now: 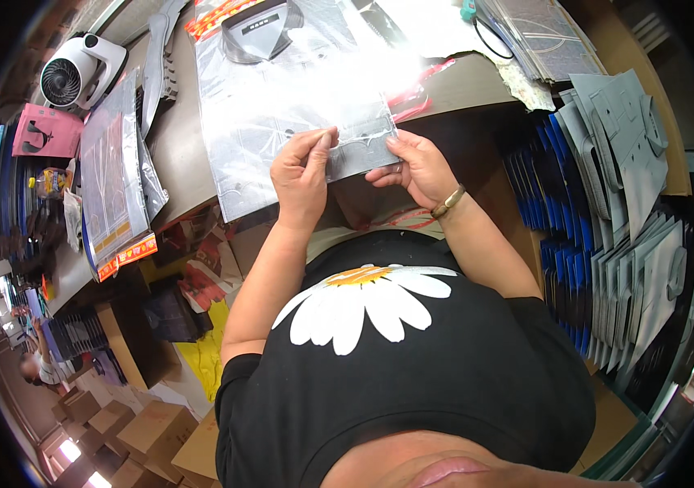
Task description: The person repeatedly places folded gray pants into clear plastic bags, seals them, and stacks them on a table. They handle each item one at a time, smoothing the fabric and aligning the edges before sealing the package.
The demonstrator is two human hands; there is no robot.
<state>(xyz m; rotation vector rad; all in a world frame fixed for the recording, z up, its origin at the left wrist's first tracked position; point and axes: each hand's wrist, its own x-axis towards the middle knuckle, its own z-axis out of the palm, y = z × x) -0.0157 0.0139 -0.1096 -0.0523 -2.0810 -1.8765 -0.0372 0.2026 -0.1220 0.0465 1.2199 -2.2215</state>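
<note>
2 hands up front at the near edge of the table (473,91), on the lower end of 1 clear bag (241,154) with a folded grey shirt (259,39) inside. Bag lies on the tabletop, collar end away from the person, near end reaching past the edge toward the body.

Left hand (302,172): forearm runs up almost straight, leaning slightly right, elbow bent, wrist about straight. Fingers curled in, back of hand outward, thumb up against the side of the index finger. Closed in a pinch at the bag's near part; exact contact hidden by the fingers.

Right hand (418,169): forearm slants in from lower right, bracelet (448,202) at the wrist. Thumb extended on top at the bag's near right corner, other fingers bent below it, palm turned inward. Grip closed on the plastic, thumb over fingers.

Hands level with each other, apart, a short strip of grey bagged part stretched between them. Forearms converge toward the bag.

Around: white fan (62,81) at far left, bagged garments (111,163) left on the table, stacked grey and blue garments (631,268) at right.
</note>
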